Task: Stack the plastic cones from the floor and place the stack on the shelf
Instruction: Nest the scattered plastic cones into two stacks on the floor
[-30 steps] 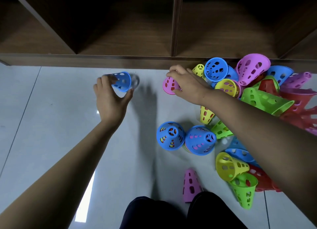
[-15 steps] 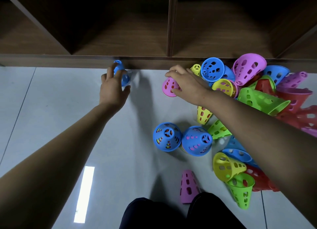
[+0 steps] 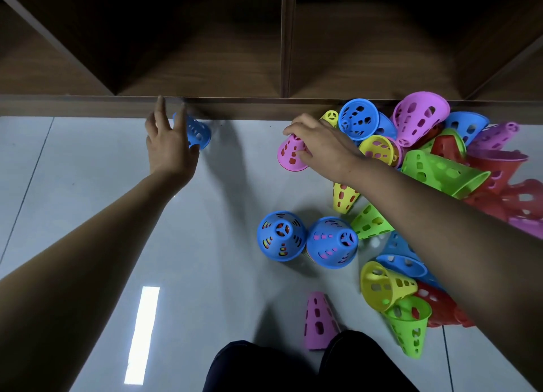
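the cones (image 3: pixel 440 171) look like moulded plastic, smooth with a soft sheen, their walls pierced with holes. the floor (image 3: pixel 88 215) is pale tile, glossy enough to mirror a strip of light. the shelf (image 3: pixel 205 68) looks like brown wood-grain board, matt. the trousers (image 3: pixel 264 368) are dark matt cloth.

No lettering, label, brand mark or number can be read on the plastic cones (image 3: pixel 440 168), the wooden shelf (image 3: pixel 88 107) or the tiled floor (image 3: pixel 88 180).
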